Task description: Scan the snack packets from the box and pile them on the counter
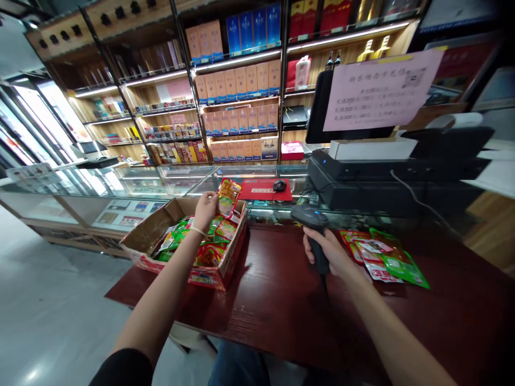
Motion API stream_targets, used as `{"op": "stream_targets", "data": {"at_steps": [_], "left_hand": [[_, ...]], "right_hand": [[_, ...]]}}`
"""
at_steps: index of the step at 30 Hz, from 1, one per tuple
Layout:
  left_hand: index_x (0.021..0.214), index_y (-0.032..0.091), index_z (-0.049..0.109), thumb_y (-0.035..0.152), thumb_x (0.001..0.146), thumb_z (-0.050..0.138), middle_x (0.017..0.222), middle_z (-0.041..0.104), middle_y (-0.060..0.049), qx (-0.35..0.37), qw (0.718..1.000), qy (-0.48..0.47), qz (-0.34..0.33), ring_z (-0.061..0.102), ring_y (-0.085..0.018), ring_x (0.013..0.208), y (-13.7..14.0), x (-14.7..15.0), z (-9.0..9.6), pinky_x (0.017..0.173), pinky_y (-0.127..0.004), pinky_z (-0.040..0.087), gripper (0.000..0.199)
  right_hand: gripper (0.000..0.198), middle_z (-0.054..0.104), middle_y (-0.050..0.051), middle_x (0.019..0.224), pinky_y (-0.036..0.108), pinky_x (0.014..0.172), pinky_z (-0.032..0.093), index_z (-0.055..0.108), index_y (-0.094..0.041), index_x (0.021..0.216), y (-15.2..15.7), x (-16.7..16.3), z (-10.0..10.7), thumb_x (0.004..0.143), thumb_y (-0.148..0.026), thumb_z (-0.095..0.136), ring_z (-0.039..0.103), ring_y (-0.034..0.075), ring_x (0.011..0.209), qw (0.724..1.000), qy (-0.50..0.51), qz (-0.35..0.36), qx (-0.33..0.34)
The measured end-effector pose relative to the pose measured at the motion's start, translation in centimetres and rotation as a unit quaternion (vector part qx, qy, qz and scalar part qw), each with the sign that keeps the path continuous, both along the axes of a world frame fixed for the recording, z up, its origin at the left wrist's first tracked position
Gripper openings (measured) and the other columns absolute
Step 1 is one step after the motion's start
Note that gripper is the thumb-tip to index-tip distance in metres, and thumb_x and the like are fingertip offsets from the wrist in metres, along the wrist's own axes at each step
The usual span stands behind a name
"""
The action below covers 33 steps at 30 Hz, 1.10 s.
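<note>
Wall shelving (285,59) along far side, boxed goods in rows. Glass display counter (169,185) in front of it, running far left to centre. Dark red table (273,300) near. Black monitor (319,107) far right, pink sheet (374,99) on its front. Open cardboard box (201,277) on table, left, with green and red packets (173,236) inside. Loose packets (376,254) overlap on table, right. Red mat (257,190) beyond the box, on the glass. Right hand (332,249) wraps the handle of a black scanner (309,215), head pointing left. Left hand (205,209) pinches one snack packet (227,195) by its left edge, over the box's far right part. Black mouse (279,185) on mat's right end.
</note>
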<state>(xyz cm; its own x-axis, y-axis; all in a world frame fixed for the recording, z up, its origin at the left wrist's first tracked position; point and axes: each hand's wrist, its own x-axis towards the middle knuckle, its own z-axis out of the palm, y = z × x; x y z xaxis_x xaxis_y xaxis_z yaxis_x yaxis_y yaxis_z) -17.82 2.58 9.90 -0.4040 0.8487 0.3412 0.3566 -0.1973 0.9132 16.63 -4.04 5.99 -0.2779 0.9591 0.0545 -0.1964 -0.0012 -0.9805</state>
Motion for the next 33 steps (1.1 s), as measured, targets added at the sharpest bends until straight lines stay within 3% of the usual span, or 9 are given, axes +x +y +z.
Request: {"op": "stream_targets", "data": {"at_steps": [3,6,9,12,15,17,26,30,33], "left_hand": [[0.103,0.016,0.06,0.036,0.08,0.059,0.071,0.062,0.0,0.03,0.965,-0.216,-0.146,0.056,-0.012,0.057,-1.5,5.9,0.9,0.06,-0.025,0.046,0.031],[0.097,0.015,0.063,0.04,0.076,0.068,0.076,0.066,-0.003,0.022,0.924,-0.299,-0.236,0.059,-0.013,0.064,-3.0,12.5,-0.5,0.062,-0.024,0.047,0.034],[0.087,0.015,0.063,0.044,0.078,0.066,0.072,0.063,-0.001,-0.012,0.918,-0.313,-0.243,0.056,-0.011,0.063,-3.4,17.7,-4.9,0.06,-0.021,0.044,0.031],[0.085,0.015,0.06,0.043,0.078,0.066,0.073,0.062,0.0,-0.048,0.927,-0.323,-0.183,0.055,-0.01,0.062,-2.5,20.6,-10.5,0.057,-0.02,0.044,0.03],[0.094,0.017,0.056,0.044,0.077,0.066,0.078,0.063,0.0,-0.088,0.9,-0.379,-0.197,0.058,-0.011,0.063,-1.4,21.4,-14.7,0.056,-0.021,0.047,0.034],[0.1,0.018,0.054,0.043,0.076,0.069,0.085,0.065,-0.001,-0.103,0.877,-0.415,-0.219,0.062,-0.013,0.067,-1.0,21.3,-16.2,0.058,-0.024,0.051,0.038],[0.112,0.019,0.057,0.012,0.068,0.072,0.11,0.069,-0.007,-0.122,0.8,-0.526,-0.263,0.068,-0.017,0.094,-0.7,19.5,-16.4,0.088,-0.031,0.053,0.047],[0.12,0.024,0.05,0.009,0.068,0.072,0.112,0.068,-0.005,-0.124,0.807,-0.508,-0.274,0.066,-0.017,0.101,-0.9,19.5,-16.2,0.095,-0.034,0.05,0.058],[0.126,0.025,0.044,0.009,0.068,0.071,0.114,0.067,-0.005,-0.111,0.835,-0.452,-0.293,0.066,-0.018,0.102,-1.2,20.0,-16.4,0.097,-0.038,0.048,0.066]], "right_hand": [[0.04,0.051,-0.003,0.048,0.021,0.034,0.038,0.053,-0.019,0.06,0.5,0.8,-0.5,0.081,-0.051,0.066,0.045,0.009,0.035,1.0,0.008,-0.019,-0.005],[0.04,0.053,-0.004,0.05,0.02,0.032,0.037,0.05,-0.02,0.062,1.0,1.8,-1.4,0.077,-0.051,0.07,0.045,0.009,0.035,0.998,0.024,-0.048,-0.012],[0.038,0.054,-0.005,0.049,0.02,0.031,0.037,0.049,-0.021,0.068,1.4,3.3,-2.5,0.074,-0.051,0.072,0.045,0.009,0.033,0.996,0.01,-0.093,-0.01],[0.04,0.053,-0.006,0.047,0.02,0.031,0.037,0.048,-0.022,0.072,1.5,5.3,-3.7,0.07,-0.054,0.073,0.046,0.01,0.032,0.991,-0.012,-0.135,-0.019],[0.042,0.053,-0.006,0.046,0.021,0.03,0.037,0.046,-0.023,0.073,1.2,6.9,-4.8,0.07,-0.055,0.072,0.046,0.01,0.031,0.987,-0.025,-0.153,-0.038],[0.042,0.053,-0.006,0.047,0.021,0.03,0.037,0.045,-0.023,0.074,1.0,7.4,-5.3,0.071,-0.055,0.072,0.046,0.01,0.031,0.986,-0.032,-0.156,-0.046],[0.037,0.055,-0.009,0.052,0.019,0.031,0.036,0.044,-0.024,0.091,0.2,6.4,-6.2,0.08,-0.051,0.067,0.047,0.01,0.033,0.99,-0.064,-0.101,-0.076],[0.041,0.056,-0.01,0.052,0.019,0.031,0.036,0.043,-0.025,0.096,0.0,5.9,-6.3,0.079,-0.052,0.068,0.048,0.01,0.033,0.987,-0.086,-0.102,-0.09],[0.041,0.055,-0.009,0.051,0.018,0.03,0.035,0.044,-0.024,0.097,-0.1,5.6,-6.3,0.079,-0.052,0.067,0.047,0.01,0.033,0.986,-0.09,-0.098,-0.097]]}}
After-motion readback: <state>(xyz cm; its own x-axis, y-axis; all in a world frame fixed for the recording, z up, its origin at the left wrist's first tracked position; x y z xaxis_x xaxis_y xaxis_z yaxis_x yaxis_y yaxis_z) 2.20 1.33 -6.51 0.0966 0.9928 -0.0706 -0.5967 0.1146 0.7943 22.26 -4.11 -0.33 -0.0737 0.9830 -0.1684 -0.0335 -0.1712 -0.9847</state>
